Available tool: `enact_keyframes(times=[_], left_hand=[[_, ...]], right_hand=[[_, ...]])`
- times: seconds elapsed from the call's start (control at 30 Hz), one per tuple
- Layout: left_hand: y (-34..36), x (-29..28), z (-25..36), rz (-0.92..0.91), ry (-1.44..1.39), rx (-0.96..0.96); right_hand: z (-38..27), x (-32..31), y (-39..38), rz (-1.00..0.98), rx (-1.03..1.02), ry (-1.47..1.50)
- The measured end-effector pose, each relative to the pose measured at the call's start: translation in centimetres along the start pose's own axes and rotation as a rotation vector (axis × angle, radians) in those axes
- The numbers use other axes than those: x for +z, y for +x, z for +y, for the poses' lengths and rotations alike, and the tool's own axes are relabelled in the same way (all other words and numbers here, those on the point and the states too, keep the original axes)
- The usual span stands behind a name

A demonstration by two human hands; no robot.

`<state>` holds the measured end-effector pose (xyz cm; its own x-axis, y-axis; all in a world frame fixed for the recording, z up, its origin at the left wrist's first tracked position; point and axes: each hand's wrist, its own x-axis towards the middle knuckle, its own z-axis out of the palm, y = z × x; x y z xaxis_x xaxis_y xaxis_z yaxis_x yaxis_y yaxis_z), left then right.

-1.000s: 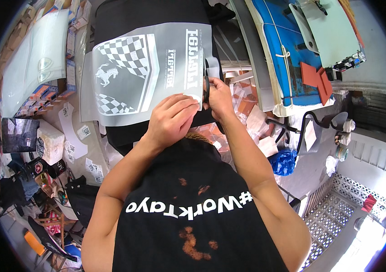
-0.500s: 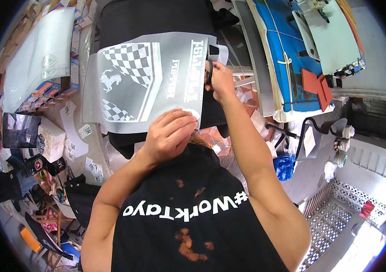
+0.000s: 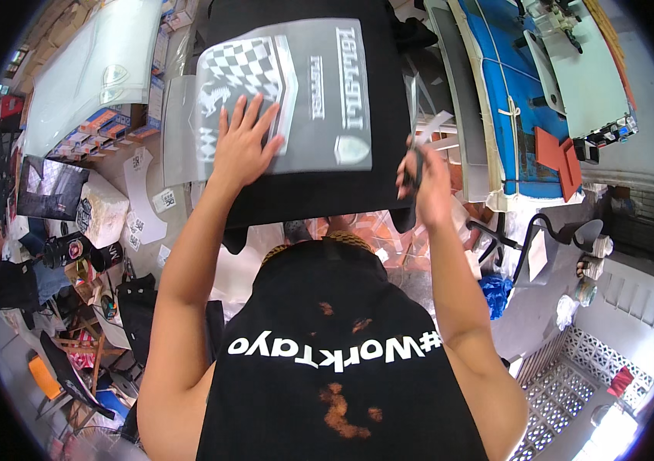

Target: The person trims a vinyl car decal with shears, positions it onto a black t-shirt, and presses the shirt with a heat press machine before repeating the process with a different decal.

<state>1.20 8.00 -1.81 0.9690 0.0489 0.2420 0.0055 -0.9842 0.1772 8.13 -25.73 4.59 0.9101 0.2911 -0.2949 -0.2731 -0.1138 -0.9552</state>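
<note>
A translucent film sheet (image 3: 308, 150) printed with a white checkered flag, a prancing horse, lettering and a small shield lies on black cloth (image 3: 312, 192). My left hand (image 3: 246, 146) rests on its lower part with the fingers spread over the horse design. Off the right edge of the cloth, my right hand (image 3: 431, 184) is closed around the dark handles of a pair of scissors (image 3: 417, 165). Thin clear offcut strips (image 3: 434, 127) show beside the scissors' blades. Another clear sheet (image 3: 179, 138) sticks out from the film's left side.
On the left, large clear sheets (image 3: 89, 69) lie over stacked boxes, with a white curved paper piece (image 3: 139, 200) below. A blue-topped press table (image 3: 511, 138) with red blocks (image 3: 557, 161) stands at right. Scraps litter the tiled floor (image 3: 415, 238) near me.
My right hand has drawn the scissors off the film, rightward and down. My left hand has gone from the near edge to lying spread on the print. The sheet's trimmed right edge now lies flat.
</note>
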Motion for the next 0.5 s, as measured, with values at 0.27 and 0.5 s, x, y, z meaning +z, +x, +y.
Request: enact_keyframes(times=[0.27, 0.5], left_hand=[[0.9, 1.3, 1.2, 0.029, 0.013, -0.005], [-1.3, -0.4, 5.8, 0.066, -0.318, 0.226]], right_hand=[[8.9, 3.8, -10.6, -0.199, 0.322, 0.217], [7.6, 6.6, -8.7, -0.141, 0.272, 0.184]])
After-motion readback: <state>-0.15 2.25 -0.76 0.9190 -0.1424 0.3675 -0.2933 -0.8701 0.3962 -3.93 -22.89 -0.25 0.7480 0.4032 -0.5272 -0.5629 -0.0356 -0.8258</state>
